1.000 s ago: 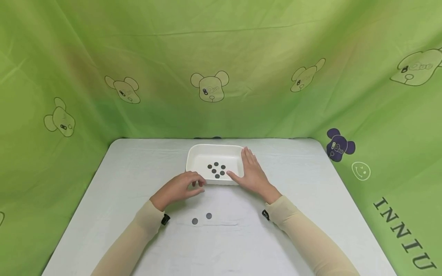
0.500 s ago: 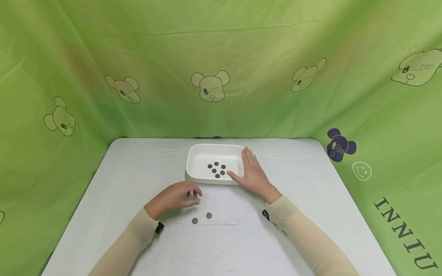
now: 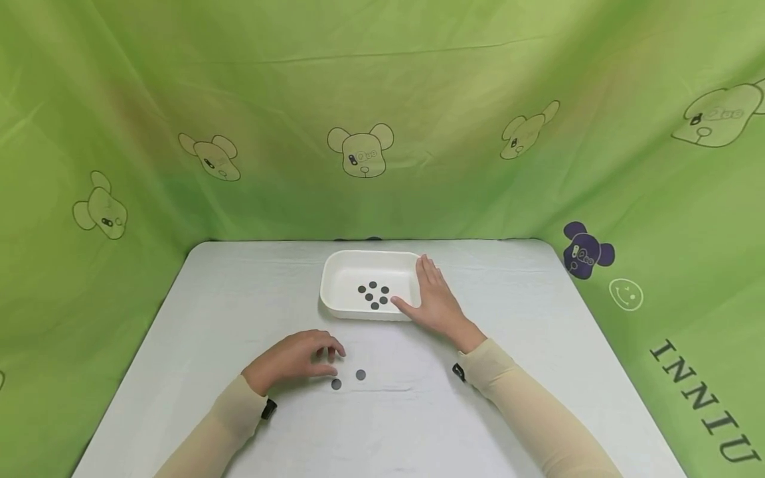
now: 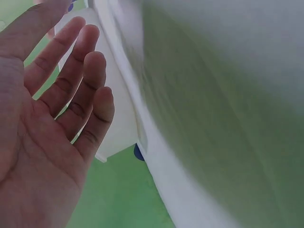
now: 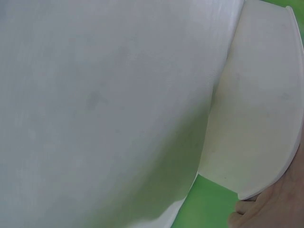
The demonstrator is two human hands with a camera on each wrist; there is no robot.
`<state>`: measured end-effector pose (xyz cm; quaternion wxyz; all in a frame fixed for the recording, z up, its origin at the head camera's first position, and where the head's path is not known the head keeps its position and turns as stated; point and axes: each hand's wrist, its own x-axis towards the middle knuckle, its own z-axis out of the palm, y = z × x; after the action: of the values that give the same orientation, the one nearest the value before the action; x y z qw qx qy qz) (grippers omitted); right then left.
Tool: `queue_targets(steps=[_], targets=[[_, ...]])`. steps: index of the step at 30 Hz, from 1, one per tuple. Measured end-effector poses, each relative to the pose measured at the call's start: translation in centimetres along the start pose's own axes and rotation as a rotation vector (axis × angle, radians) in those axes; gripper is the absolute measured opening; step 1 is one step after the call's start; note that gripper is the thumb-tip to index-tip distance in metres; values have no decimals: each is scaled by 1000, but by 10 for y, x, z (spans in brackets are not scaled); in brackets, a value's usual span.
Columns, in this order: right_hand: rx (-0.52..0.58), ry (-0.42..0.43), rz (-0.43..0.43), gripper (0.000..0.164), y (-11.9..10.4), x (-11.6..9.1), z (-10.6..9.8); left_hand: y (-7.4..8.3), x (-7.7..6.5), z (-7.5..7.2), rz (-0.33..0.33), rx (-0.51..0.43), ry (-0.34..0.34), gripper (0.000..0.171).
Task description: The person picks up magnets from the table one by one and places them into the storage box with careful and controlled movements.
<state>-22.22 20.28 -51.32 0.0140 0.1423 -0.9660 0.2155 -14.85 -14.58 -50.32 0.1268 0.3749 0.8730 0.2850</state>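
My left hand [image 3: 295, 360] hovers low over the front left of the table, with thumb and fingers apart and nothing between them. Its thumb tip is right by a small dark disc [image 3: 337, 384], and a second dark disc [image 3: 360, 375] lies just to the right. In the left wrist view its fingers [image 4: 97, 71] are loosely bent. A white rectangular tray [image 3: 373, 315] stands farther back, with several dark discs [image 3: 369, 297] flat on its floor. My right hand [image 3: 441, 304] rests against the tray's right end, its fingers straight along the rim and the thumb over the front right corner.
A white cloth covers the table [image 3: 514, 285]. Green fabric [image 3: 275, 166] printed with bear heads surrounds its back and sides. Both forearms wear pale sleeves [image 3: 526, 405], with a small black device [image 3: 269, 409] at the left wrist.
My left hand has drawn back from the tray's front left corner toward the two discs on the table. The right hand stays against the tray, and the discs inside lie as before.
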Motion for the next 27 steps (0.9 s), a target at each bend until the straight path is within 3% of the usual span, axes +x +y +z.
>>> queue_targets(steps=[9,19,27], targets=[[3,-10,12,117,-1,0,0,0,-5,5,-14,-12,-35,26],[5,1,3,116,-3,0,-1,-1,-10,11,29,0,-27,25],[-11,7,0,116,-2,0,0,-1,-11,14,10,-8,-51,26]])
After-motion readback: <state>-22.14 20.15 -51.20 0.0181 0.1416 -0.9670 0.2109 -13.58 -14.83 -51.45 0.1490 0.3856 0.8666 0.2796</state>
